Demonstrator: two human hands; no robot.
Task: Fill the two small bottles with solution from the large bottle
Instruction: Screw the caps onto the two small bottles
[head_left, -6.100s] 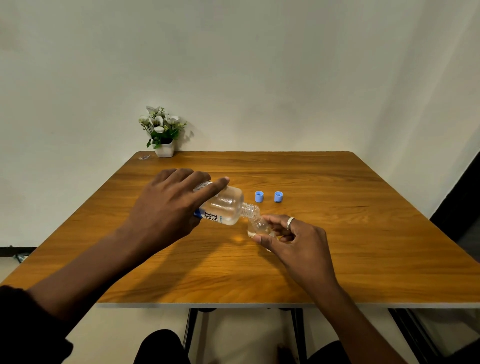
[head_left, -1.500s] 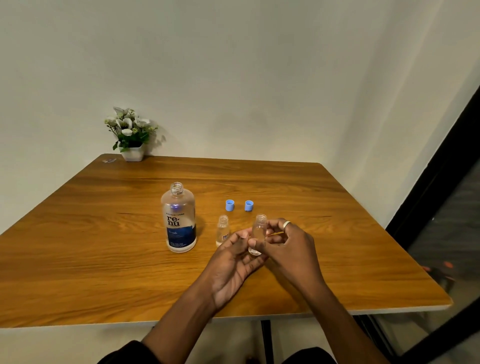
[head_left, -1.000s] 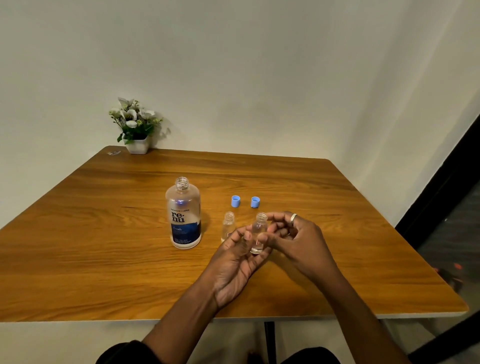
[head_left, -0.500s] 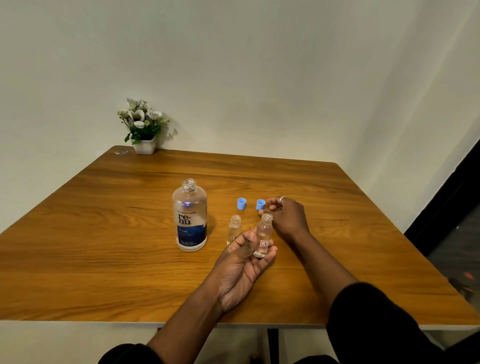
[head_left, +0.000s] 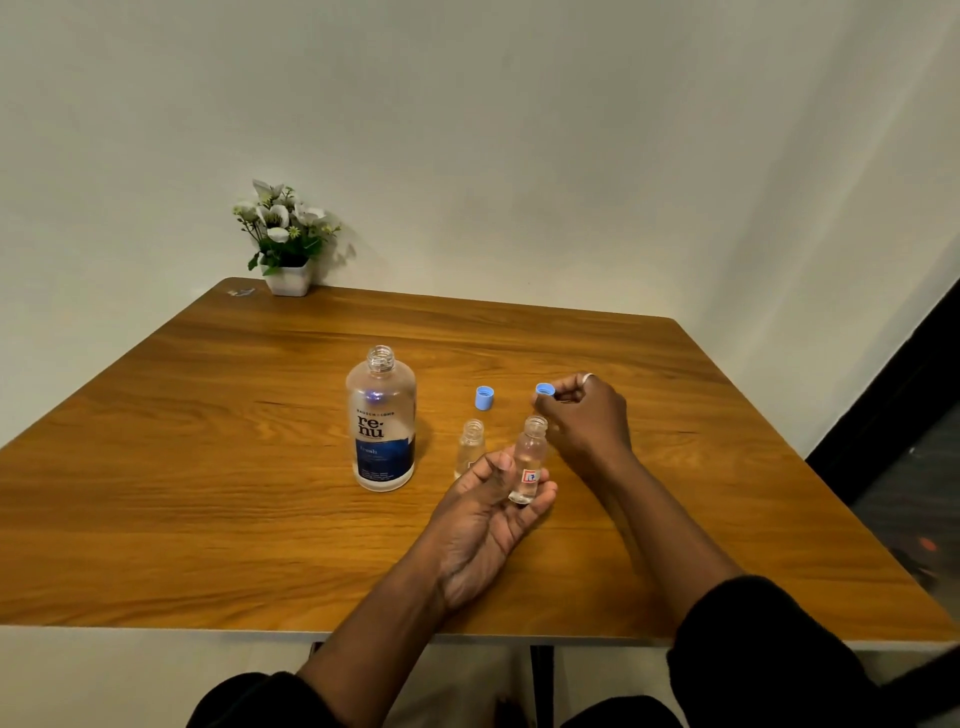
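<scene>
Left hand (head_left: 488, 512): holds uncapped small bottle (head_left: 529, 462) upright. Right hand (head_left: 584, 415): pinches blue cap (head_left: 544, 389) (second cap (head_left: 484, 398) lies beside). Renu bottle (head_left: 382, 423): standing, open.

Large bottle (head_left: 381, 421) label: "re·nu", "fresh"; small print above unreadable.

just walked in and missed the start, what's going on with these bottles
A person is handling bottles at a wooden table. The left hand holds a small bottle upright with no cap on it. The right hand pinches a blue cap just beyond it. The other small bottle and the large bottle stand open on the table, and a second blue cap lies behind them.
</scene>
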